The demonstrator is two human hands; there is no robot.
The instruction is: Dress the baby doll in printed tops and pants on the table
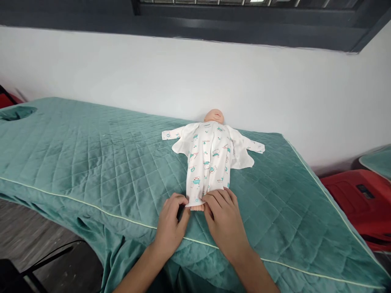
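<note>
A baby doll (214,116) lies on its back, head toward the wall, on a green quilted bedspread. White printed baby clothes (210,156) cover its body and legs, with sleeves spread to both sides and loose flaps lying open beside the torso. Only the head and the toes (197,208) show. At the hem's left corner, my left hand (172,221) pinches the cloth between thumb and fingers. My right hand (224,219) grips the same hem on the other side of the toes, its fingers curled over the fabric and partly hiding it.
The green bedspread (100,162) has pale piping along its edge and a face hole (18,113) at far left. A white wall (137,77) runs behind the bed. Red cases (357,199) stand at the right. A black frame (45,264) is at lower left.
</note>
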